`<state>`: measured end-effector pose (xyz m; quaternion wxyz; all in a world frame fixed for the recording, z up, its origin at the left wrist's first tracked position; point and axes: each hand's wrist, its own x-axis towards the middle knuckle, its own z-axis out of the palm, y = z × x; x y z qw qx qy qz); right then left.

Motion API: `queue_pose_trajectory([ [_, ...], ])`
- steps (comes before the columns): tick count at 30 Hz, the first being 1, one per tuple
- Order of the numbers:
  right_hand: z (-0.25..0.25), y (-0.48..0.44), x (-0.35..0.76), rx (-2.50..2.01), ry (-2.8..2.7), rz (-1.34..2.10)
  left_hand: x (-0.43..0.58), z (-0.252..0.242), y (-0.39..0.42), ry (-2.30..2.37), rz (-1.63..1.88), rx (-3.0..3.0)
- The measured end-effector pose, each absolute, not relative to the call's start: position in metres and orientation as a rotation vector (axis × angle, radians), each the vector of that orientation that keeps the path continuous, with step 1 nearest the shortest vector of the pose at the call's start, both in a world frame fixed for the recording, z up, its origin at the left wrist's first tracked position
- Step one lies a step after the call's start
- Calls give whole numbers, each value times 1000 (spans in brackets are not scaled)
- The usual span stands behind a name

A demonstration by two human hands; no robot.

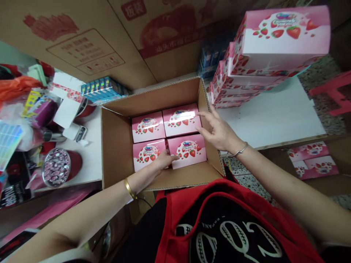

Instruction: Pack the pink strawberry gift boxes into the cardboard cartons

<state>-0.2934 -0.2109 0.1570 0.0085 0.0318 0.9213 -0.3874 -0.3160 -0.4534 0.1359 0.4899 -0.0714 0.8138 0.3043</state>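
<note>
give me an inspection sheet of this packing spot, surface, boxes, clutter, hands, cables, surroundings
surface: white table top, partly covered.
job's things: open cardboard carton holding four pink strawberry boxes in two rows, flat, printed side up; stack of the same pink boxes on the table to the right.
clutter: round tin of wrapped sweets, blue packs, bags and papers at left.
hands: left hand rests on the near row of boxes; right hand open, fingers at the right edge of the boxes by the carton wall. Each wrist wears a bangle.
cables: nothing seen.
surroundings: large printed cartons behind, red stool on a speckled floor, more pink boxes lower right.
</note>
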Motion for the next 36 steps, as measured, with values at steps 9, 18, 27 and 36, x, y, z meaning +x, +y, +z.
queue_pose_trajectory([
  [9,160,-207,-295,125,2884,-1116,-347,121,-450,2466,-342,886],
  [18,161,-209,-296,145,2876,-1141,-356,100,-409,2302,-312,1222],
  [27,162,-210,-295,146,2884,-1113,-351,83,-388,2264,-234,986],
  [36,162,-212,-293,137,2908,-1076,-341,84,-381,2331,-234,900],
])
